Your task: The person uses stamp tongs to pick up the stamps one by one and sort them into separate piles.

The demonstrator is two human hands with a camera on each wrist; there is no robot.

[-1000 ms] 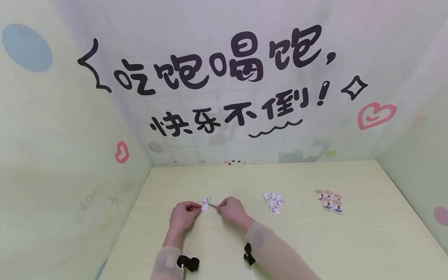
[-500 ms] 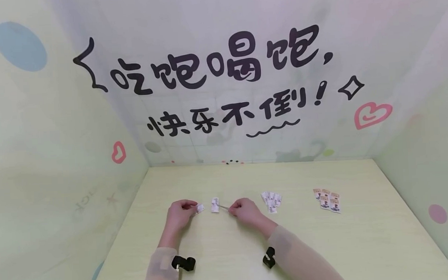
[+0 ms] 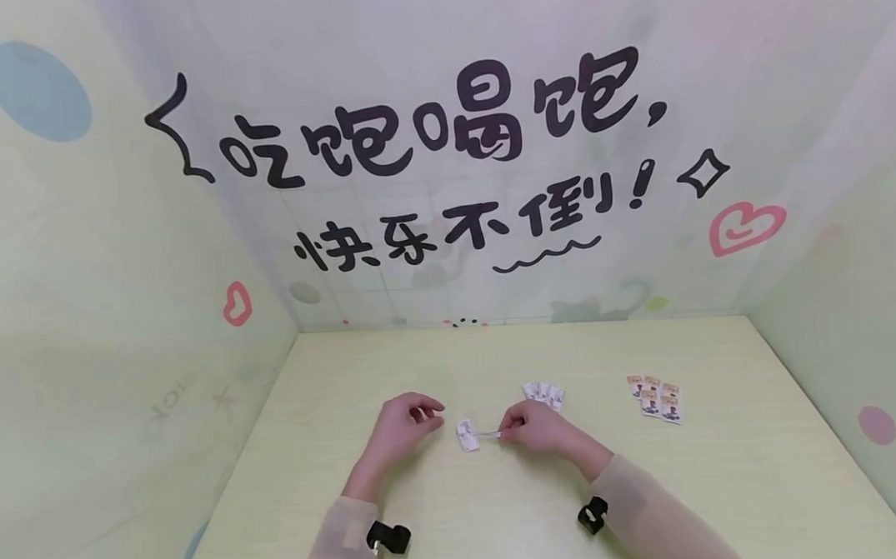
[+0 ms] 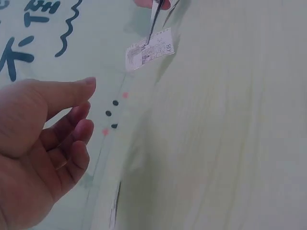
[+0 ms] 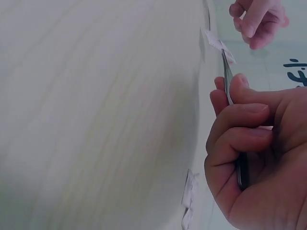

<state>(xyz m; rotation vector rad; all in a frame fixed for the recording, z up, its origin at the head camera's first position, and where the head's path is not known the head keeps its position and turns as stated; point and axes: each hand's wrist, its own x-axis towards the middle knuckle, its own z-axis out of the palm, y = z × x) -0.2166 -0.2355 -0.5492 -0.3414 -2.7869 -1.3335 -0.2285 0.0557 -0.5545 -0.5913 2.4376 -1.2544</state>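
My right hand [image 3: 540, 427] holds a pair of tweezers [image 5: 227, 72], with the fingers curled round its handle. The tweezer tips grip a small pale stamp [image 4: 156, 50] with a perforated edge and purplish print. In the head view this stamp [image 3: 466, 435] is between my two hands. My left hand [image 3: 405, 425] is to the left of it, apart from it, with fingers loosely bent and nothing between them. A group of similar purplish stamps [image 3: 545, 394] lies beyond my right hand, which partly hides it.
Several stamps with orange tops [image 3: 656, 400] lie overlapping at the right of the pale wooden table [image 3: 458, 521]. Printed walls stand behind and at both sides. A thin pale strip [image 4: 115, 206] shows in the left wrist view; its kind is unclear.
Both hands have moved right. The tweezered stamp has come right and nearer, away from another stamp by my left hand. A second ago my left fingers pinched at the stamp; now they hold nothing.
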